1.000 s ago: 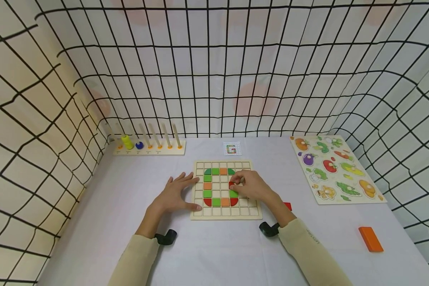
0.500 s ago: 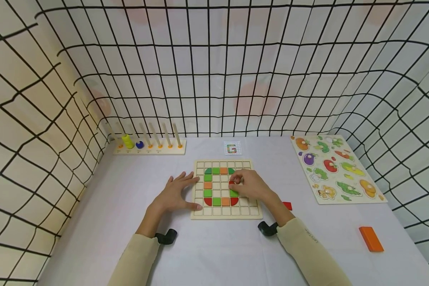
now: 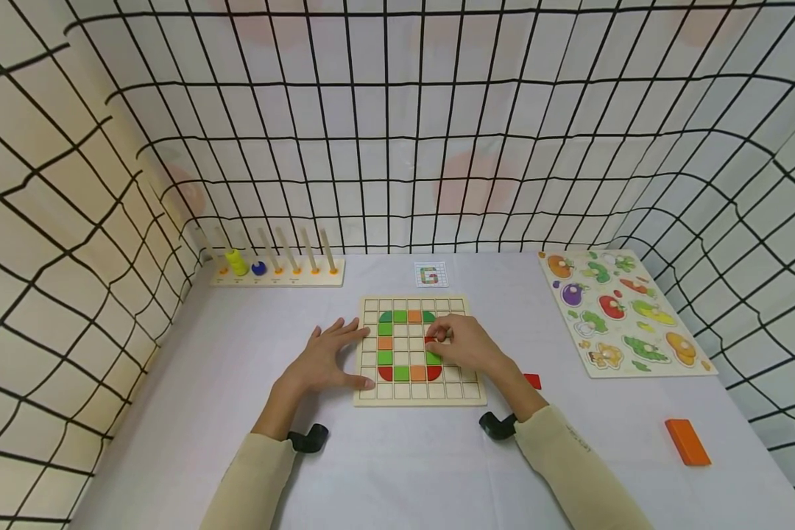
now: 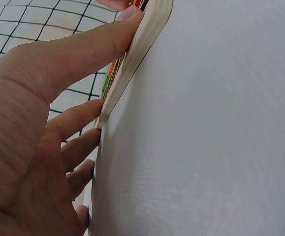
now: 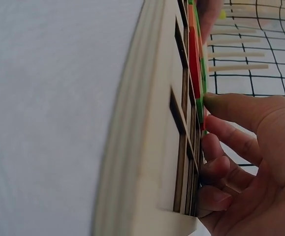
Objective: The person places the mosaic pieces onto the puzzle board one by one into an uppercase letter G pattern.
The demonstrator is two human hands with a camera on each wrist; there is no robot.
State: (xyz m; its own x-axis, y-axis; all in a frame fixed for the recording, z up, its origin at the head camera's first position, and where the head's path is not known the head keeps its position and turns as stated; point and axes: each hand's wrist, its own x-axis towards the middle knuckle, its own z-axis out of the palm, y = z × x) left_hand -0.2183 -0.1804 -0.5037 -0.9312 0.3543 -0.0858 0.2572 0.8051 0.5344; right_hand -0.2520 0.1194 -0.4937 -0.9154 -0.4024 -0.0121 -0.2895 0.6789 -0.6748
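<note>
A wooden grid board [image 3: 416, 398] lies mid-table, bearing a ring of green, orange and red tiles. My left hand [image 3: 321, 359] rests at its left edge with fingers spread; in the left wrist view the thumb [image 4: 98, 46] lies along the board's side. On the right of the ring, my right hand [image 3: 469, 344] pinches a red tile [image 3: 428, 341], mostly hidden under the fingers. The right wrist view has the thumb [image 5: 231, 108] against a green tile [image 5: 199, 109] and the index finger by the red one. Red quarter-round tiles [image 3: 433, 374] sit at the ring's near corners.
A small card [image 3: 430, 275] with a coloured G-like pattern lies behind the board. A peg stand [image 3: 318, 280] is at back left, a vegetable puzzle [image 3: 586, 346] at right. A red piece [image 3: 533, 381] and an orange block [image 3: 687, 442] lie nearer. Black netting [image 3: 387, 140] surrounds the table.
</note>
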